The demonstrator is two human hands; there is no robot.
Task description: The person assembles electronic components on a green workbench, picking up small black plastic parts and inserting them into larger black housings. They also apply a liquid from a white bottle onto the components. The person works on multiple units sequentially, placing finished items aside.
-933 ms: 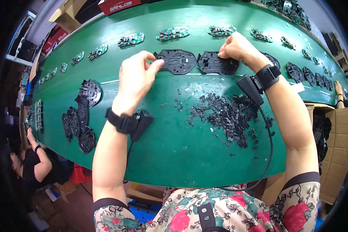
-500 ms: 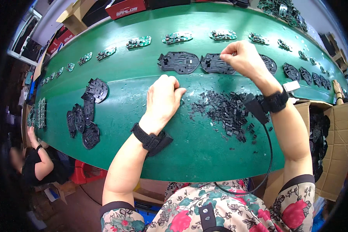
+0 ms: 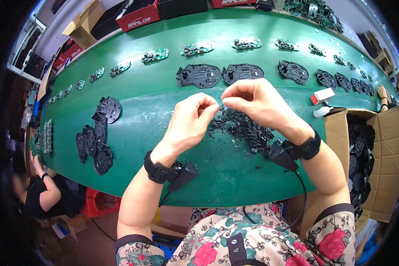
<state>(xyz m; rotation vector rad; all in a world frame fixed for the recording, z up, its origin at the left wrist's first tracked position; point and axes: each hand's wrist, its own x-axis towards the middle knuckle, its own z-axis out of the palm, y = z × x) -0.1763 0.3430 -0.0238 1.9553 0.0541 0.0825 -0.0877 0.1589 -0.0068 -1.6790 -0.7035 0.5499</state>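
Observation:
My left hand and my right hand are close together over the green table, fingertips almost meeting. Each has thumb and forefinger pinched; anything between them is too small to make out. Below and partly behind my right hand lies a heap of small black plastic pieces. Just beyond the hands, two black plastic mouse base shells rest end to end, open side up. To the right another black shell begins a row of several more. Green circuit boards form a curved line behind the shells.
A stack of black shells lies at left. At right stand a small white-and-red box, a white bottle and a cardboard box of black parts. Red boxes line the back edge. A co-worker's arm shows at far left.
My right hand has come back from the shells toward me and to the left, meeting my left hand. My left hand has shifted slightly right and its fingertips are now pinched.

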